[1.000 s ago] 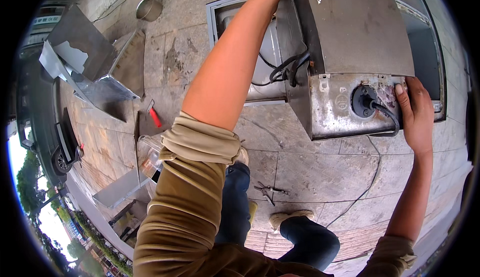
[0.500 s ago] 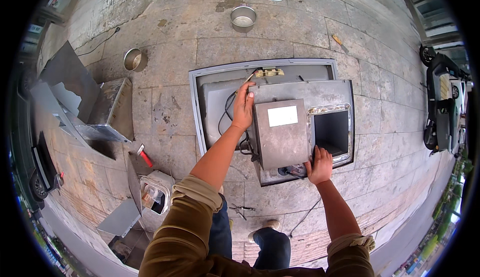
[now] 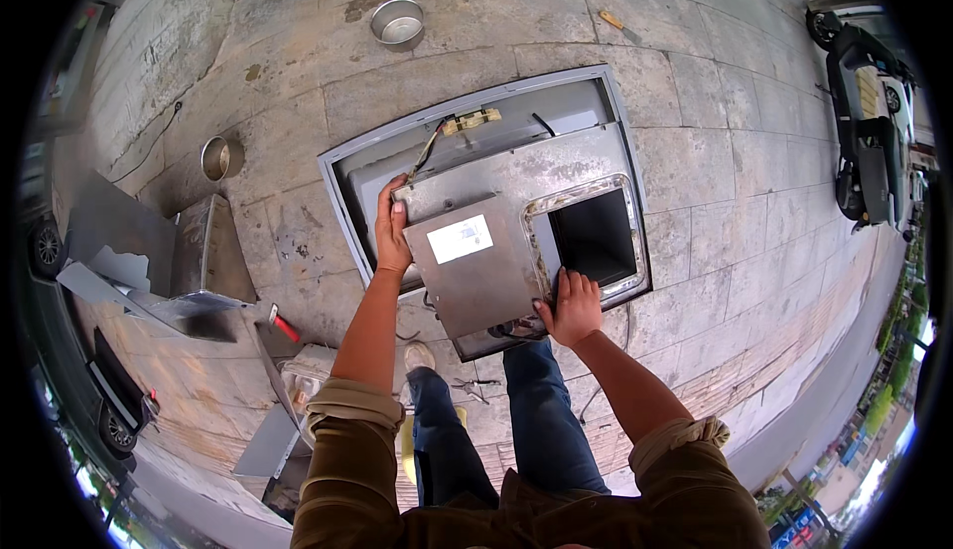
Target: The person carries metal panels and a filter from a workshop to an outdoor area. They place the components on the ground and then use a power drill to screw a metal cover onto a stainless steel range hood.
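A grey metal box (image 3: 476, 271) with a white label sits on a larger metal appliance shell (image 3: 516, 177) that has a dark square opening (image 3: 594, 236). My left hand (image 3: 391, 226) grips the box's far left edge. My right hand (image 3: 568, 306) holds its near right corner, beside black cables at the lower edge. The shell lies in a grey frame (image 3: 342, 187) on the stone pavement. Loose wires and a small connector (image 3: 472, 122) show at the frame's far side.
Two round metal bowls (image 3: 397, 21) (image 3: 220, 157) stand on the paving at upper left. Bent sheet-metal panels (image 3: 149, 261) and a red-handled tool (image 3: 283, 326) lie at left. A parked scooter (image 3: 869, 142) stands at right. My legs and a shoe (image 3: 419, 355) are below the box.
The view has pulled back and up from the close look at the cable port. Both hands have shifted to the edges of the box, and the box has turned slightly.
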Tool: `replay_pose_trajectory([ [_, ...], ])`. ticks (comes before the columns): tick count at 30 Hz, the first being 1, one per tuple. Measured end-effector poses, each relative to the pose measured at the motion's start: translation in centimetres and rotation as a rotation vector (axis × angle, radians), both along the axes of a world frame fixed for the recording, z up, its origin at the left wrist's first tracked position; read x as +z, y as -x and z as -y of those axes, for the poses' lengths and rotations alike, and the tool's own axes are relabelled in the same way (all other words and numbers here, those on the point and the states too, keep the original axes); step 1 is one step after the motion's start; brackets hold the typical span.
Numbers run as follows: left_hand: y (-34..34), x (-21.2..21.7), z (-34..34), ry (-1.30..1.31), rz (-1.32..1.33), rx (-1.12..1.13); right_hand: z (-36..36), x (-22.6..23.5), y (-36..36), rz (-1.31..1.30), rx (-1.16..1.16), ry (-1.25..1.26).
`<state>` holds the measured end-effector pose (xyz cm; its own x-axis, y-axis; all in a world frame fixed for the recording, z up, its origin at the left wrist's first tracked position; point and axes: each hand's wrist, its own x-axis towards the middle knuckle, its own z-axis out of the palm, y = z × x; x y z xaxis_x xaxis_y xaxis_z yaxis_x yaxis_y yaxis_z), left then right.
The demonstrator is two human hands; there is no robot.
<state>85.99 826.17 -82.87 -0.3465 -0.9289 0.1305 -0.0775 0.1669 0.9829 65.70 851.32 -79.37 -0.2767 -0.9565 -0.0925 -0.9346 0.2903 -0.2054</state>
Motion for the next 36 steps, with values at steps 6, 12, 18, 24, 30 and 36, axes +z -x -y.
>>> replay_pose_trajectory([
  [6, -2.0, 1.1, -1.2, -0.115, 0.121, 0.081, 0.0, 0.2, 0.2, 0.056, -0.013, -0.009],
  [12, -8.6, 4.5, -11.2, -0.336, 0.121, 0.258, -0.7, 0.0, 0.2, 0.000, -0.030, -0.001],
  [18, -26.6, 3.0, -30.7, -0.514, 0.279, 0.407, -0.2, 3.2, 1.0, 0.056, -0.005, -0.058],
  [24, -40.0, 6.9, -52.9, -0.777, 1.220, 0.512, -6.3, 5.3, 1.7, 0.279, -0.229, 0.106],
  [30, -47.2, 13.5, -62.3, -0.982, 1.074, 0.736, -13.1, 7.7, -2.6, 0.398, -0.320, -0.037],
  [36, -46.4, 16.7, -76.5, -1.162, 0.890, 1.142, -4.8, 9.7, -8.7, 0.506, 0.045, -0.044],
])
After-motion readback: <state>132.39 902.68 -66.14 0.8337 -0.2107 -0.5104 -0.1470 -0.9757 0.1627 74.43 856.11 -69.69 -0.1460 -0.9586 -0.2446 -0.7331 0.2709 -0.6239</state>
